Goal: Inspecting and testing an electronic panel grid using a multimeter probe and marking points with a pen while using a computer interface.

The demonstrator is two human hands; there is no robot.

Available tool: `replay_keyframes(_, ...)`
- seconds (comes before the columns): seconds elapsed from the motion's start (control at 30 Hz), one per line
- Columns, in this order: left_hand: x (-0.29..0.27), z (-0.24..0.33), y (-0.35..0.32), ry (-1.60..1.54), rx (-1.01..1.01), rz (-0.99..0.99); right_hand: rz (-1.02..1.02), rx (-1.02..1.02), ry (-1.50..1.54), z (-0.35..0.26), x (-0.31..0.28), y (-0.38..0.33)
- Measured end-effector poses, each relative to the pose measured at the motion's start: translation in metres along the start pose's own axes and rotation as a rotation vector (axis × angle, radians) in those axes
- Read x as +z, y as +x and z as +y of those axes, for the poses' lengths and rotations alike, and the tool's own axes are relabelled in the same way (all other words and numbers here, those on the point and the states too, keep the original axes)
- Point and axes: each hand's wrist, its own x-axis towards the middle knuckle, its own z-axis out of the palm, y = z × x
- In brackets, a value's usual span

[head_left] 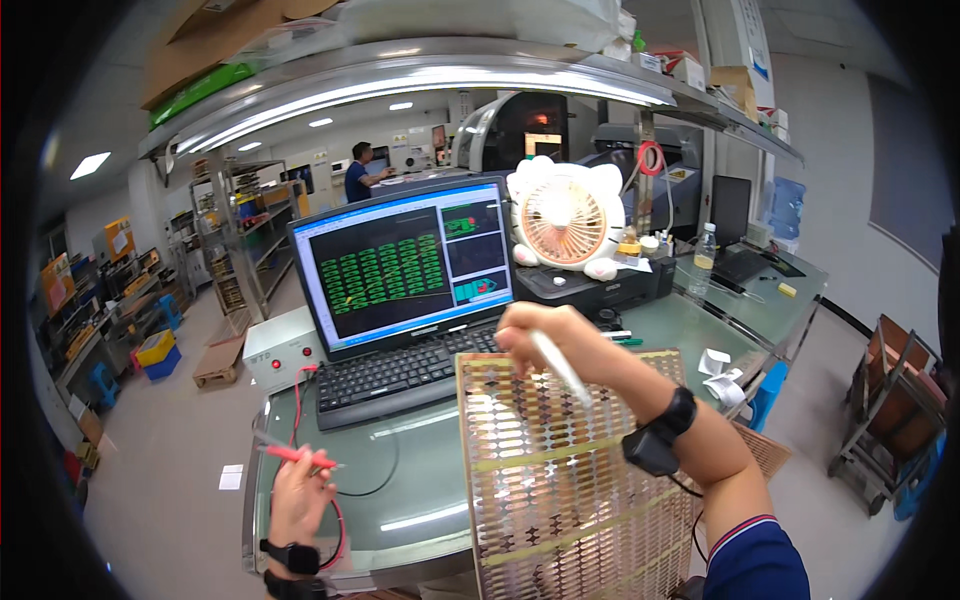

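Note:
My left hand [299, 495] is closed round a red test probe [300, 457] at the left of the bench, its metal tip pointing right. A red lead runs from there toward a white box. My right hand [545, 335] is at the top edge of a large circuit board panel [560, 480], fingers curled, with a slim white pen-like stick [560, 368] slanting down from it. Whether the fingers also touch the panel's edge cannot be told. Rows of small shiny pads and yellowish strips cover the panel, which stands tilted before me.
Behind the panel are a keyboard [390, 375] and a monitor [400, 262] showing a green layout. The white tester box [281, 350] stands left, a cat-shaped fan [567, 218] on a black machine behind. A bottle [703, 262] and crumpled paper [720, 378] lie right; a shelf [430, 75] hangs overhead.

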Motion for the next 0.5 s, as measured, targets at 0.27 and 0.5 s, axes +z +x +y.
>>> replay_keyframes(0.27, -0.033, -0.002, -0.092, 0.055, 0.175, 0.211, 0.574, 0.225, 0.034, 0.085, -0.109, -0.133)
replay_keyframes(0.5, 0.000, -0.063, -0.176, 0.330, -0.389, -0.284, 0.741, 0.595, -0.229, 0.197, -0.106, -0.308)
